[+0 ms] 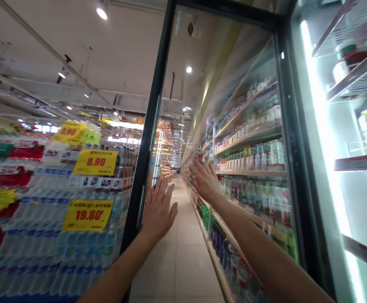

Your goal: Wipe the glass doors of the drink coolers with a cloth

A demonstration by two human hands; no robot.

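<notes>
A glass fridge door [234, 126] stands swung open in front of me, its dark frame running down the left edge. My left hand [158, 209] lies flat on the glass near that frame, fingers spread. My right hand [204, 176] is pressed to the glass higher up, its fingers closed on a crumpled pale cloth [200, 156]. Through the glass I see the shop aisle and shelves of bottles.
The open fridge's lit shelves [357, 80] with jars and tubs are at the right. Stacked packs of bottled water with yellow price signs [95, 162] fill the left. A tiled aisle floor [180, 261] runs ahead between the shelves.
</notes>
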